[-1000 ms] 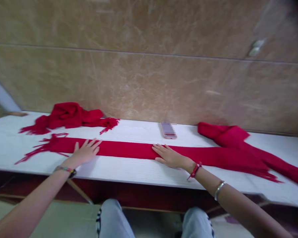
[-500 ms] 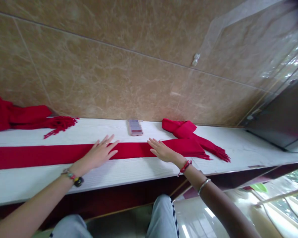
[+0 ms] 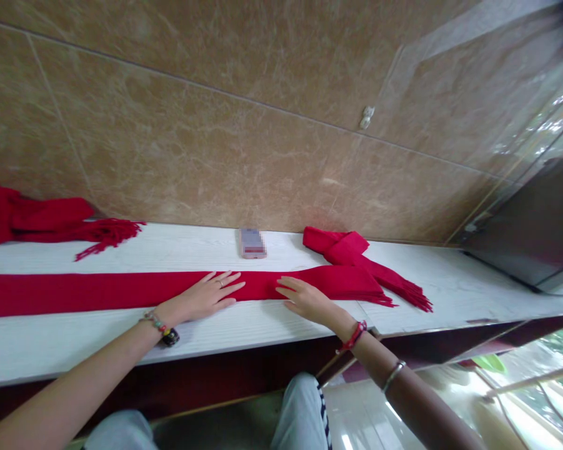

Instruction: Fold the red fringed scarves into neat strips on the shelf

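A long red scarf (image 3: 98,291) lies flat in a folded strip along the white tabletop, its fringed end toward the right. My left hand (image 3: 209,297) rests palm down on the strip near its middle, fingers stretched and a little apart. Across a short gap, my right hand (image 3: 304,300) lies on the same scarf with its fingers extended toward the left. Neither hand grips the cloth. Behind the fringed end, a second red scarf (image 3: 344,250) is folded in a crossed shape, and its fringe points right.
Another bunched red scarf (image 3: 51,219) lies at the back left. A phone (image 3: 252,242) sits near the tiled wall (image 3: 215,144). At the right end of the white table (image 3: 450,275) stands a dark grey box-like object (image 3: 529,219). The table's front edge runs just above my knees.
My left hand has slid right along the scarf, closer to my right hand. The right hand has stayed nearly in place, with its fingers slightly more bent.
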`<act>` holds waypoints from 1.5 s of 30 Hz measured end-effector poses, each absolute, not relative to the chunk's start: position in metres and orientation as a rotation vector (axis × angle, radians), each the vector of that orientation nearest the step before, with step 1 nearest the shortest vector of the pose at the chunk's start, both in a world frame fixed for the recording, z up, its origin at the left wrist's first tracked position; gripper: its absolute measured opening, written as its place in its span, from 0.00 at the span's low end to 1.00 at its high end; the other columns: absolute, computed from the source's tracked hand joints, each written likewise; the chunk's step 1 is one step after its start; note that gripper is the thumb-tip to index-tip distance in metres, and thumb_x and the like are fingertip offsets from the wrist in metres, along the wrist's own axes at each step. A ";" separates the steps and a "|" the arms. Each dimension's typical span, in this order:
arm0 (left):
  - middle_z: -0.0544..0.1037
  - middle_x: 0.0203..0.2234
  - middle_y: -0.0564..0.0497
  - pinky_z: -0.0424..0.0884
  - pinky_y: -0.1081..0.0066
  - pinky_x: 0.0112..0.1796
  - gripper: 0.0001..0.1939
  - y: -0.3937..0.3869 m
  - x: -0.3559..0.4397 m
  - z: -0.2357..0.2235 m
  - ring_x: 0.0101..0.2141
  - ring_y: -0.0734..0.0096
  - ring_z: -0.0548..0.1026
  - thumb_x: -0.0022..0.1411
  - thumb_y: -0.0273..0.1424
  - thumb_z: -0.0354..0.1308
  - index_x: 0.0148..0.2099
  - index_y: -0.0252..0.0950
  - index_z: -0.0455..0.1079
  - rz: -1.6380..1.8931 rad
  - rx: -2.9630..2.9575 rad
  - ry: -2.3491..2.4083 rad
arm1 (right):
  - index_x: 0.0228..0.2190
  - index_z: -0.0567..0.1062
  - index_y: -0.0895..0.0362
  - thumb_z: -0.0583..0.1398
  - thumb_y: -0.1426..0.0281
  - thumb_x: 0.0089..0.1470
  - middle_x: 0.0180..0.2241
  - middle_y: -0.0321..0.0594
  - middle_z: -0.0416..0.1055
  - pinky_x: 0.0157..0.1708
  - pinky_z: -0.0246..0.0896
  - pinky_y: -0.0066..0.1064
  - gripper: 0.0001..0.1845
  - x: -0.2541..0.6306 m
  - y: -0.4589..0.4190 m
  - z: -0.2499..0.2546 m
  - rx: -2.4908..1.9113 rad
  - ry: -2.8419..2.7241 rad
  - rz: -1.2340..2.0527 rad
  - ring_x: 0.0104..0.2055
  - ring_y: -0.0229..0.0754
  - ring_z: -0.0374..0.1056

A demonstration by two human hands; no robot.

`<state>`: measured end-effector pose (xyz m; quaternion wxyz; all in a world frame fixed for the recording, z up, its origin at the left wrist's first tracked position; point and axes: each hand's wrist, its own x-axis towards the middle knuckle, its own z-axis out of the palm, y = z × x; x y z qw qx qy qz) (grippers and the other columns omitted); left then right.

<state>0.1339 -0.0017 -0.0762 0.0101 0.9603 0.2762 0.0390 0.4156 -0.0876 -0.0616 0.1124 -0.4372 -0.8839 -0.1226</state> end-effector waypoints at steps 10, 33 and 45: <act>0.67 0.50 0.47 0.54 0.67 0.51 0.21 -0.013 0.148 -0.054 0.51 0.64 0.63 0.60 0.42 0.49 0.53 0.38 0.64 0.317 3.132 0.808 | 0.33 0.71 0.60 0.53 0.75 0.54 0.33 0.42 0.69 0.34 0.60 0.29 0.07 0.375 -0.076 -0.048 -1.304 -2.802 -0.525 0.37 0.41 0.64; 0.62 0.54 0.48 0.55 0.64 0.51 0.20 -0.004 0.145 -0.071 0.52 0.66 0.60 0.65 0.34 0.41 0.58 0.40 0.57 0.395 2.996 0.864 | 0.29 0.68 0.58 0.51 0.74 0.57 0.30 0.37 0.67 0.32 0.53 0.29 0.07 0.370 -0.062 -0.066 -0.982 -2.697 -0.734 0.32 0.38 0.61; 0.54 0.59 0.47 0.48 0.61 0.54 0.25 0.001 0.144 -0.073 0.58 0.64 0.51 0.64 0.44 0.39 0.61 0.41 0.51 0.182 3.035 0.864 | 0.28 0.68 0.59 0.52 0.74 0.57 0.28 0.39 0.66 0.32 0.55 0.30 0.08 0.357 -0.054 -0.071 -1.120 -2.613 -0.735 0.32 0.39 0.61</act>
